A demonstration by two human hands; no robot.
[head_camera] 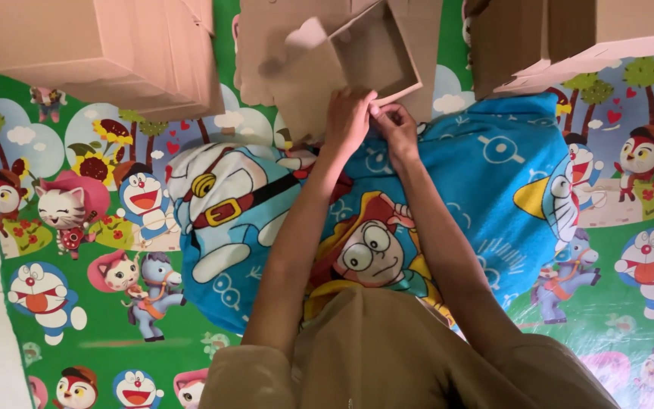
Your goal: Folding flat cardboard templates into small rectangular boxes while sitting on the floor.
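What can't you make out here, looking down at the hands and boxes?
- Head view: what the left hand and right hand pinch; the fingers cover it.
- Small open box: blurred, inside shadowed.
- Big boxes: cut off by the top edge.
- Blue blanket: partly behind the arms.

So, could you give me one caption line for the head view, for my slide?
Both hands, left hand and right hand, meet at the small open cardboard box above a blue cartoon blanket.

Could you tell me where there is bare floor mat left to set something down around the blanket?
Free mat lies left of the blue cartoon blanket, below the left cardboard box, and at right beyond the blanket. The top is crowded: both hands work at the open small box, between the other boxes.
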